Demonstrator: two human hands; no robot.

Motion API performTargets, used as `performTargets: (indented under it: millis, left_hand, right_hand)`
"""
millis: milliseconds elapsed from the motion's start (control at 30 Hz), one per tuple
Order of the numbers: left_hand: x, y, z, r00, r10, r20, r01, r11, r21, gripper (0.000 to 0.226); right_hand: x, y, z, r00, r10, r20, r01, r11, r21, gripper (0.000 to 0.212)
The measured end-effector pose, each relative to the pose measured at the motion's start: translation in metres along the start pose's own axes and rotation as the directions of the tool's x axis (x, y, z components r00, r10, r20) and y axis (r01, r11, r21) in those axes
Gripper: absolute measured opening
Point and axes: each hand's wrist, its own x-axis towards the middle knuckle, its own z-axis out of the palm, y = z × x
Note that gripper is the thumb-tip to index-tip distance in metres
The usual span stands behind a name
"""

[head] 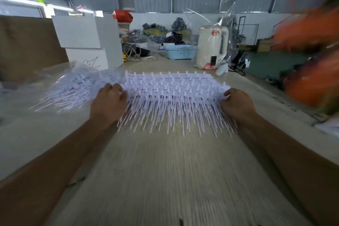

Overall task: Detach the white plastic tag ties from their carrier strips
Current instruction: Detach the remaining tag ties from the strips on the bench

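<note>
Head camera view: a wide bundle of white tag ties, joined on their carrier strips, is held up over a pale wooden table, its thin tails hanging down toward the tabletop. The bundle is gripped at both ends. The left hand is curled over the left edge, knuckles up; the right hand is curled round the right edge, with the thumb laid along the near side. Both forearms are stretched forward and spread apart, the bundle spanning the gap between them.

Just left of the bundle, a heap of loose white ties is seen lying on a clear plastic bag. Farther back on the table, a blue perforated basket is set near a cream kettle wrapped in clear film; the basket's contents cannot be made out. White boxes are stacked at the left rear. Blurred orange shapes fill the right edge.
</note>
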Motion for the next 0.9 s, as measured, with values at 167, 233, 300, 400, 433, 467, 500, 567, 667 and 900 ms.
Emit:
performTargets:
  millis: [167, 233, 300, 400, 433, 467, 500, 567, 667, 900]
  left_hand:
    - [0.004, -0.016, -0.002, 0.969, -0.208, 0.133, 0.220, 0.972, -0.084, 0.019]
    - [0.005, -0.017, -0.004, 0.963, -0.237, 0.129, 0.251, 0.963, -0.100, 0.018]
    - [0.006, -0.017, -0.005, 0.960, -0.261, 0.104, 0.274, 0.950, -0.147, 0.017]
    - [0.007, -0.015, -0.007, 0.957, -0.289, 0.030, 0.286, 0.921, -0.265, 0.016]
    - [0.009, -0.015, -0.008, 0.959, -0.284, 0.003, 0.272, 0.917, -0.292, 0.014]
    - [0.010, -0.014, -0.008, 0.961, -0.277, -0.017, 0.257, 0.913, -0.316, 0.012]
    - [0.010, -0.014, -0.008, 0.963, -0.269, -0.026, 0.244, 0.907, -0.344, 0.010]
    - [0.011, -0.011, -0.007, 0.968, -0.252, -0.004, 0.228, 0.882, -0.412, 0.009]
    - [0.012, -0.008, -0.006, 0.973, -0.230, 0.026, 0.214, 0.847, -0.487, 0.008]
    - [0.015, -0.001, -0.013, 0.989, -0.127, -0.082, 0.056, 0.809, -0.585, 0.013]
  right_hand:
    - [0.003, 0.005, -0.003, 0.994, 0.080, -0.074, -0.073, 0.992, 0.105, 0.024]
    - [0.004, 0.006, -0.004, 0.995, 0.084, -0.046, -0.079, 0.993, 0.090, 0.014]
    - [0.004, 0.007, -0.006, 0.997, 0.066, -0.038, -0.062, 0.994, 0.092, 0.011]
    - [0.007, 0.008, -0.008, 0.995, 0.040, -0.093, -0.031, 0.995, 0.090, 0.011]
    - [0.008, 0.007, -0.009, 0.992, 0.039, -0.117, -0.029, 0.996, 0.085, 0.012]
    - [0.010, 0.007, -0.009, 0.990, 0.033, -0.138, -0.022, 0.997, 0.079, 0.012]
    - [0.012, 0.007, -0.008, 0.987, 0.023, -0.159, -0.011, 0.997, 0.076, 0.013]
    - [0.014, 0.007, -0.008, 0.979, -0.003, -0.205, 0.025, 0.994, 0.105, 0.015]
    - [0.016, 0.006, -0.010, 0.957, -0.063, -0.283, 0.118, 0.976, 0.183, 0.015]
    - [0.019, 0.009, -0.011, 0.959, -0.065, -0.276, 0.106, 0.985, 0.137, 0.016]
